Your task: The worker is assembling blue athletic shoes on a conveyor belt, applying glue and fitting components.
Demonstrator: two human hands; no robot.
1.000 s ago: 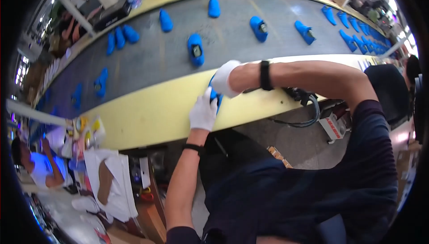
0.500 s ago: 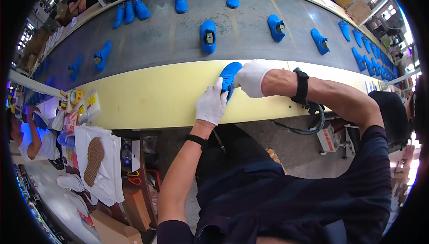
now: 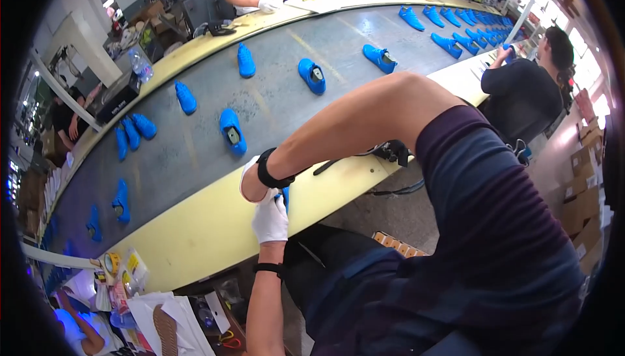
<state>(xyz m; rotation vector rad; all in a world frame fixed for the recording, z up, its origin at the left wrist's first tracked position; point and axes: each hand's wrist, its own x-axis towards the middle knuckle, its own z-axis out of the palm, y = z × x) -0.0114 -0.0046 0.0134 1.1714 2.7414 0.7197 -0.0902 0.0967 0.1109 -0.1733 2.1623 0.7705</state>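
Note:
A blue sports shoe (image 3: 286, 197) is at the pale yellow worktop (image 3: 195, 242), mostly hidden by my hands. My left hand (image 3: 270, 220), in a white glove, is closed on it from the near side. Just beyond, my right hand (image 3: 250, 185), also white-gloved, is bent over at the wrist against the left fingertips and the shoe. Its own fingers are hidden behind the hand and wrist, so I cannot see what they hold. A dark, slim object (image 3: 325, 168) lies on the worktop to the right of my hands.
Beyond the worktop, a grey conveyor belt (image 3: 208, 89) carries several blue shoes. A dark device with a cable (image 3: 393, 153) is at the worktop's front edge. At lower left are tape rolls (image 3: 112, 263) and a brown sole (image 3: 165, 331). Co-workers stand across the belt and at right.
My view has swung to the right and tilted. My right hand has moved from the shoe's right side to over it, elbow raised. The left hand still holds the shoe, now more hidden.

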